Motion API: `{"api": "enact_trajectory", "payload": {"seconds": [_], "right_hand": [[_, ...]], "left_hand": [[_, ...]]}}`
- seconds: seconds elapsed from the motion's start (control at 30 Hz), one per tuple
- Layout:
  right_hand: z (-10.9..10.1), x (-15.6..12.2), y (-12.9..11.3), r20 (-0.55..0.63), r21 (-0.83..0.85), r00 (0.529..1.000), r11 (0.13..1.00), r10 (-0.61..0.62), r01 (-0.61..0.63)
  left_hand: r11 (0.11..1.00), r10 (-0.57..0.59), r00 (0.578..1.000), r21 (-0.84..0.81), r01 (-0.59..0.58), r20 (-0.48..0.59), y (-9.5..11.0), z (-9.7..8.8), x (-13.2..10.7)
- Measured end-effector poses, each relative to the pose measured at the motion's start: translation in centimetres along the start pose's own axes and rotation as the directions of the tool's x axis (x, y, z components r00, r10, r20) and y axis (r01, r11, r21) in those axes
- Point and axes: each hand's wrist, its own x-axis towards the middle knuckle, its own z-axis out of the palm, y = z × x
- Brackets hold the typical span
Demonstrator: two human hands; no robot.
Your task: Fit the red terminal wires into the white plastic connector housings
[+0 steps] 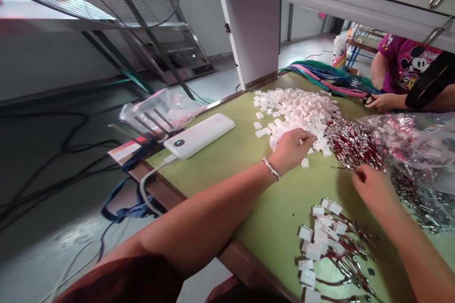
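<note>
My left hand, with a bracelet at the wrist, reaches to the near edge of a heap of white plastic connector housings. Its thumb and fingertips are pinched together, and what lies between them is too small to make out. My right hand is closed at the near side of a pile of short dark-red wires with metal terminals. From its fingertips a short wire points left. Closer to me lies a group of white housings with wires fitted.
A white power bank with a cable lies at the table's left edge, by a clear plastic bag. Another plastic bag of parts sits at right. Behind are bundled coloured wires and a person in a purple shirt.
</note>
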Motion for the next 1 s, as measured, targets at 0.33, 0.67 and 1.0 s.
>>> {"api": "enact_trajectory", "payload": {"seconds": [0.33, 0.67, 1.0], "right_hand": [[1.4, -3.6, 0.7, -0.054, 0.228, 0.998, 0.973, -0.025, 0.037], [1.3, -5.5, -4.6, -0.261, 0.172, 0.909, 0.911, -0.325, 0.375], [-2.6, -2.0, 7.4, 0.103, -0.194, 0.950, 0.942, 0.296, -0.273]], "left_hand": [[0.986, 0.004, 0.966, 0.163, -0.048, 0.260, 0.1, 1.1, -0.9], [0.536, -0.290, 0.737, -0.534, 0.653, 0.610, 2.4, 3.1, -4.2], [0.889, -0.182, 0.848, -0.286, 0.359, 0.497, 2.5, 2.1, -3.4]]}}
